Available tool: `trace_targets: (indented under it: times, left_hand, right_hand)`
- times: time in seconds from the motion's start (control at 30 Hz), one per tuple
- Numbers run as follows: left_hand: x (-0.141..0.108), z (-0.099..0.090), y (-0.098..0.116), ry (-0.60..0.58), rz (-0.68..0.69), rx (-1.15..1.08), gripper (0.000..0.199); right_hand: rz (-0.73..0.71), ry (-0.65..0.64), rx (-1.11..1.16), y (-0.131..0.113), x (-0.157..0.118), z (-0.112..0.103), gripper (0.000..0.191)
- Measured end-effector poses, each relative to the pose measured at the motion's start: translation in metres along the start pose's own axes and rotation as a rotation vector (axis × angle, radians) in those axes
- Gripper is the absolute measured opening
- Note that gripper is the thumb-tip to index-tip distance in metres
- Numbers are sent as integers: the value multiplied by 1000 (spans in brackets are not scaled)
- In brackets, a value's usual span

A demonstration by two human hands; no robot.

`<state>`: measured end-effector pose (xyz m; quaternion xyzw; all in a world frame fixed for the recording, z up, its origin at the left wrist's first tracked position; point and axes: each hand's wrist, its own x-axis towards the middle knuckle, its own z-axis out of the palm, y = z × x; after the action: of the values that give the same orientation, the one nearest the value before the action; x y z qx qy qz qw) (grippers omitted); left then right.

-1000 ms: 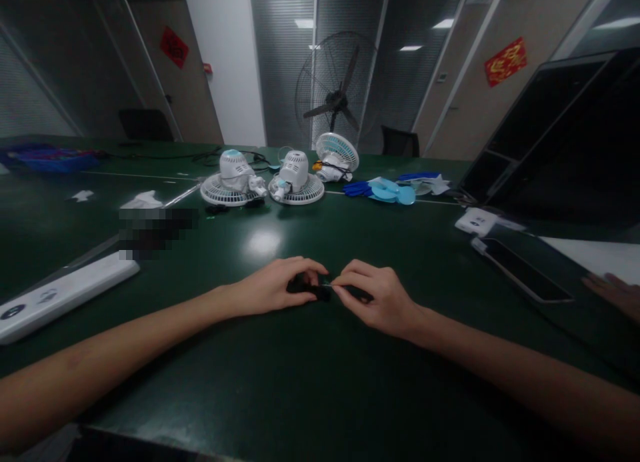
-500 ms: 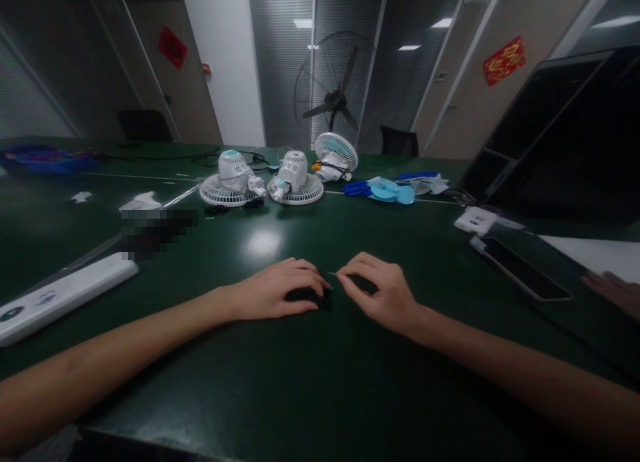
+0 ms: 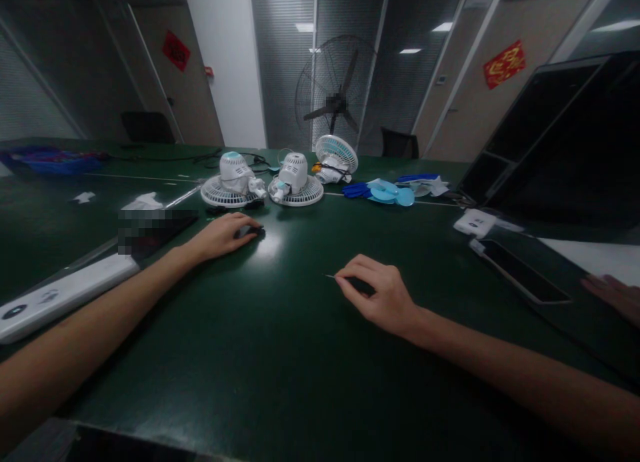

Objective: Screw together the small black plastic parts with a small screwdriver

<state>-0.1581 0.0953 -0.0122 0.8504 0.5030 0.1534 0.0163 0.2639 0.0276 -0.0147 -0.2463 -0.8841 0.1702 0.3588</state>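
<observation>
My left hand is closed round a small black object near the fans, its shape mostly hidden by the fingers. On the right, my right hand pinches a thin pointed metal tool low over the green table, its tip pointing left. Two white fan heads lie face down beyond my left hand. Behind them a third fan head leans on its side with a dark cord round it.
Light blue fan blades and blue gloves lie at the back. A white power strip is at left. At right are a phone, a white box and another person's hand.
My left hand has moved away from my right hand, back and to the left, with the black object. My right hand has stayed nearly where it was, still pinching the tool.
</observation>
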Motion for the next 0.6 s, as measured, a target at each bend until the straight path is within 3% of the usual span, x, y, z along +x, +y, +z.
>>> trace_targets:
  times: [0.13, 0.4, 0.6]
  left_hand:
    - [-6, -6, -27, 44, -108, 60, 49]
    - [-6, -7, -29, 113, -142, 56, 41]
    - [-5, -5, -37, 147, -180, 50, 49]
  right_hand:
    - [-2, 4, 5, 0, -1, -1, 14]
    - [-5, 0, 1, 1, -2, -1, 14]
    - [-3, -2, 5, 1, -1, 0, 14]
